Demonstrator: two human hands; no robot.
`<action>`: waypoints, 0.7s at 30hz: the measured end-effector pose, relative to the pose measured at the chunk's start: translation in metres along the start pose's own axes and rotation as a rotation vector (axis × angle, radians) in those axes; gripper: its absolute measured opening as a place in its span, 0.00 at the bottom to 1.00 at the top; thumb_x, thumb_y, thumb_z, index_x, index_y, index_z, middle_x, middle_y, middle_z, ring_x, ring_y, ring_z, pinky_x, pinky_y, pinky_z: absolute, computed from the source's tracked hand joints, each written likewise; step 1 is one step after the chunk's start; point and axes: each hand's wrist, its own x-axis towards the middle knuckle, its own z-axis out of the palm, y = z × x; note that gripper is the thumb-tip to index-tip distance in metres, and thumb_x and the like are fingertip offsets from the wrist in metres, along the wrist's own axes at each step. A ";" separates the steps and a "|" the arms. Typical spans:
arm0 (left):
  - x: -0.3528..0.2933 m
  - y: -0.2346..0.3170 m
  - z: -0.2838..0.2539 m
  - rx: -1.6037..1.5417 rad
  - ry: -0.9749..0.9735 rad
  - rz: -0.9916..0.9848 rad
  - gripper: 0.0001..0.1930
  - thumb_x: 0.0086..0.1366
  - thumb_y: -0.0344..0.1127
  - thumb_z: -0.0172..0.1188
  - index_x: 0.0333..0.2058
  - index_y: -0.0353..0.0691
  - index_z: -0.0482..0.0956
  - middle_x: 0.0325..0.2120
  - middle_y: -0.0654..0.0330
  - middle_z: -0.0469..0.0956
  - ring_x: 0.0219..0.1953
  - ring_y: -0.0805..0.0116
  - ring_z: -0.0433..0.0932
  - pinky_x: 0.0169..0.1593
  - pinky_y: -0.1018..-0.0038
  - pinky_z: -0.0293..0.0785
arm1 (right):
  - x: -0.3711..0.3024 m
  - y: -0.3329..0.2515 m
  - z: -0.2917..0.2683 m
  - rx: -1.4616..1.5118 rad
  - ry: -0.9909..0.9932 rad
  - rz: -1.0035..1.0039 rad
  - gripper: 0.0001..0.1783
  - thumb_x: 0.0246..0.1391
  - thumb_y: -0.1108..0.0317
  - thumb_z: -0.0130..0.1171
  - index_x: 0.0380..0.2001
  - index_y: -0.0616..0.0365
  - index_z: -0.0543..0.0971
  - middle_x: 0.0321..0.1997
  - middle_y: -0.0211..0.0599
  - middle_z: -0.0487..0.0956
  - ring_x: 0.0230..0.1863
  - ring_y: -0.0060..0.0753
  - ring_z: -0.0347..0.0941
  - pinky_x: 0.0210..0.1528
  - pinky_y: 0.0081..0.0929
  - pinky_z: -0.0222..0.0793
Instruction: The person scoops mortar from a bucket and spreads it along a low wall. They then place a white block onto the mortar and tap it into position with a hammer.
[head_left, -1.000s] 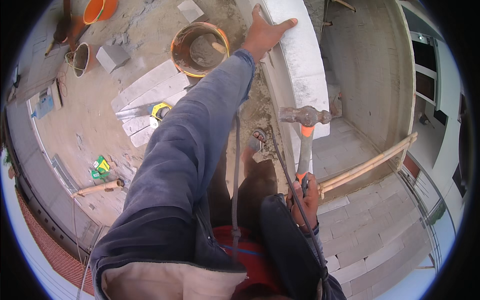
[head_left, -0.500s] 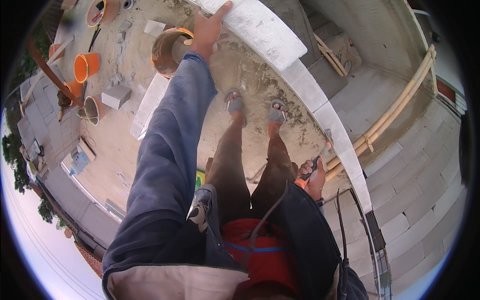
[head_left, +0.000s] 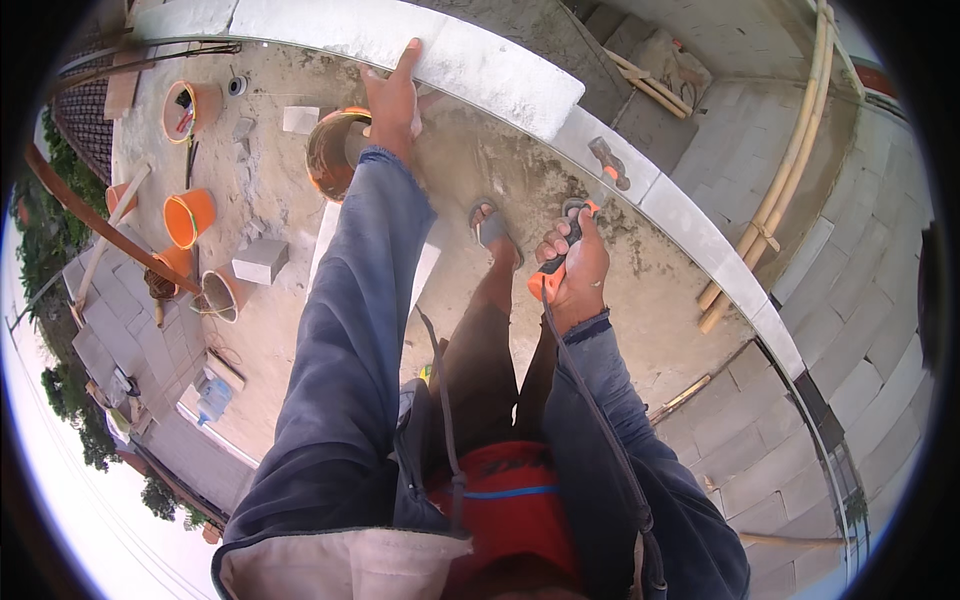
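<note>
My right hand [head_left: 575, 268] is wrapped round the black and orange handle of a hammer [head_left: 610, 165]. Its metal head rises above the hand, over the near edge of a curving course of pale blocks [head_left: 690, 228]. At the top centre my left hand [head_left: 392, 108] lies against the near side of a thicker white block [head_left: 490, 68] on that course. Its fingers are apart, and one reaches up over the block's edge. A mortar-smeared bucket [head_left: 328, 160] stands close beside the left hand.
Orange buckets [head_left: 188, 218] and a loose grey block [head_left: 260, 261] stand on the floor at left. Bamboo poles [head_left: 775, 200] lean beyond the wall at right, near grey blockwork [head_left: 870, 330]. My sandalled foot [head_left: 490, 226] is on the dusty concrete floor.
My right hand has brought the hammer up and leftward from low beside my leg to near the wall. My left hand stays against the white block. The whole view has turned somewhat.
</note>
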 end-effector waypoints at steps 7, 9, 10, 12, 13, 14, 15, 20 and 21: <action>-0.002 0.000 0.001 0.015 -0.101 0.035 0.60 0.68 0.42 0.74 0.76 0.34 0.29 0.68 0.36 0.62 0.68 0.37 0.69 0.60 0.31 0.77 | 0.008 0.021 0.008 -0.004 -0.124 0.008 0.10 0.77 0.56 0.49 0.43 0.48 0.69 0.31 0.26 0.69 0.26 0.26 0.66 0.30 0.33 0.66; -0.002 -0.001 0.000 0.012 -0.081 0.033 0.61 0.67 0.42 0.74 0.75 0.33 0.28 0.68 0.36 0.62 0.68 0.37 0.70 0.60 0.31 0.77 | 0.011 0.023 0.004 -0.233 -0.189 0.009 0.11 0.77 0.54 0.52 0.48 0.48 0.71 0.31 0.26 0.70 0.23 0.26 0.65 0.27 0.34 0.65; -0.003 -0.001 0.001 0.005 -0.073 0.032 0.61 0.67 0.43 0.75 0.75 0.33 0.28 0.67 0.36 0.62 0.68 0.37 0.70 0.60 0.31 0.77 | 0.011 0.017 -0.001 -0.197 -0.188 0.000 0.10 0.77 0.55 0.52 0.47 0.47 0.71 0.30 0.26 0.70 0.22 0.26 0.65 0.26 0.34 0.65; -0.005 0.002 -0.001 0.005 -0.066 0.036 0.62 0.67 0.43 0.75 0.75 0.32 0.27 0.68 0.35 0.61 0.68 0.37 0.69 0.59 0.30 0.77 | 0.010 0.010 -0.006 -0.127 -0.186 -0.019 0.08 0.76 0.56 0.52 0.47 0.45 0.71 0.30 0.26 0.69 0.20 0.26 0.63 0.24 0.35 0.64; -0.006 0.005 -0.002 0.004 -0.060 0.047 0.63 0.67 0.43 0.75 0.75 0.31 0.26 0.68 0.35 0.61 0.68 0.36 0.69 0.59 0.30 0.77 | 0.005 0.014 0.000 -0.134 -0.137 -0.062 0.08 0.76 0.56 0.52 0.47 0.45 0.70 0.30 0.27 0.69 0.20 0.25 0.64 0.24 0.31 0.64; -0.003 0.002 -0.005 0.005 -0.087 0.037 0.64 0.67 0.43 0.75 0.75 0.32 0.25 0.68 0.35 0.61 0.68 0.37 0.69 0.59 0.31 0.77 | 0.001 0.020 0.009 -0.108 -0.071 -0.077 0.08 0.76 0.56 0.53 0.47 0.45 0.70 0.30 0.27 0.69 0.20 0.24 0.63 0.24 0.29 0.63; 0.002 -0.001 -0.008 0.006 -0.111 0.028 0.64 0.67 0.42 0.75 0.75 0.32 0.24 0.69 0.35 0.60 0.68 0.37 0.69 0.59 0.31 0.77 | -0.002 0.027 0.022 -0.084 -0.006 -0.091 0.09 0.76 0.56 0.53 0.47 0.46 0.70 0.30 0.27 0.69 0.20 0.23 0.63 0.24 0.27 0.63; 0.005 -0.007 -0.006 -0.002 -0.072 0.010 0.66 0.67 0.40 0.75 0.77 0.40 0.20 0.71 0.39 0.59 0.69 0.41 0.69 0.59 0.32 0.78 | 0.010 0.012 0.007 -0.204 -0.174 0.032 0.12 0.76 0.55 0.53 0.51 0.49 0.70 0.30 0.27 0.69 0.20 0.22 0.63 0.22 0.24 0.61; 0.005 -0.007 -0.004 -0.009 -0.095 0.024 0.66 0.66 0.40 0.75 0.77 0.41 0.20 0.71 0.40 0.58 0.69 0.41 0.69 0.59 0.32 0.78 | 0.026 0.011 -0.020 -0.072 -0.278 0.062 0.14 0.76 0.54 0.53 0.52 0.51 0.70 0.30 0.26 0.68 0.20 0.21 0.63 0.22 0.24 0.62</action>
